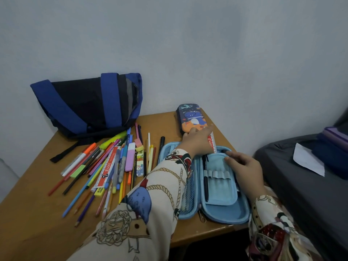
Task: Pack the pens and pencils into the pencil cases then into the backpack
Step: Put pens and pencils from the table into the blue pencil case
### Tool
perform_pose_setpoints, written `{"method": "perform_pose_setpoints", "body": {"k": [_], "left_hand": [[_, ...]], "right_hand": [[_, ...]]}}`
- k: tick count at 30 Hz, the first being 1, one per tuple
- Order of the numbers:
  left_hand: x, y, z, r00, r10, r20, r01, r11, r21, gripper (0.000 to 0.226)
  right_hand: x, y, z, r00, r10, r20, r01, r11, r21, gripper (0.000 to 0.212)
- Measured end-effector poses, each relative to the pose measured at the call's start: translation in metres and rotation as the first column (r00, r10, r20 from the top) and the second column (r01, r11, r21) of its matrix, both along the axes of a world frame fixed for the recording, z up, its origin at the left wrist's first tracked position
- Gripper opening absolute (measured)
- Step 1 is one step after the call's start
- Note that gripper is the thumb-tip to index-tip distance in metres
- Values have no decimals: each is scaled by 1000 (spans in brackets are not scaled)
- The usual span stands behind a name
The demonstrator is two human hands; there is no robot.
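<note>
**Head view: both hands at the open blue case**

Head camera looks down on my wooden desk (pixel 37 213), pushed into the corner of a pale wall. My left hand (pixel 197 142) reaches across the open light-blue zip pencil case (pixel 226 213) at the near right of the desk; its fingers pinch a white ruler with a red band (pixel 211 143), which stands up at the far end of the case. My right hand (pixel 244 166) rests on the far end of the case's padded light-blue inner flap (pixel 220 185), fingers curled over its edge and gripping it. A black pen (pixel 205 178) sits in one of the flap's elastic loops, on the left side.

Just beyond my left hand lies a closed dark-blue pencil case printed with a cartoon dinosaur (pixel 192 117), at the far edge of the desk. Left of the open case, a loose spread of coloured pens, pencils, highlighters and erasers (pixel 113 166) covers the middle of the desk, with a second red-and-white ruler among them. Farther left, against the wall, sits the black backpack with blue straps (pixel 88 104), slumped on the far corner.

To the right of the desk is a bed with a dark grey cover (pixel 301 194), and a white sheet of paper (pixel 307 159) lies on it.
</note>
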State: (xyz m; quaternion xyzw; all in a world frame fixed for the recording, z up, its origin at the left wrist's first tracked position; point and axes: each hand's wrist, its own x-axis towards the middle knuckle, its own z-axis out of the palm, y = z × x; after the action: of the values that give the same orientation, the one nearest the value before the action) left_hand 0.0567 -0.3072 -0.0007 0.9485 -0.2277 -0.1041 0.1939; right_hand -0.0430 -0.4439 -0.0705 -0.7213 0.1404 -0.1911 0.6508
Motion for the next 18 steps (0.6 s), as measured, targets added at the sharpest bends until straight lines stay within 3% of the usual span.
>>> {"method": "perform_pose_setpoints", "body": {"k": [7, 13, 18], "left_hand": [[-19, 6, -3, 994, -59, 92, 52, 996, 79, 53], [-35, 16, -27, 987, -65, 146, 72, 996, -43, 47], [-38, 21, -29, 994, -42, 97, 63, 972, -226, 52]], "right_hand": [[-1, 0, 1, 1000, -4, 6, 4, 1000, -27, 16], [1, 0, 0, 1000, -12, -5, 12, 998, -54, 15], [0, 0, 0, 1000, -14, 2, 14, 999, -48, 14]]}}
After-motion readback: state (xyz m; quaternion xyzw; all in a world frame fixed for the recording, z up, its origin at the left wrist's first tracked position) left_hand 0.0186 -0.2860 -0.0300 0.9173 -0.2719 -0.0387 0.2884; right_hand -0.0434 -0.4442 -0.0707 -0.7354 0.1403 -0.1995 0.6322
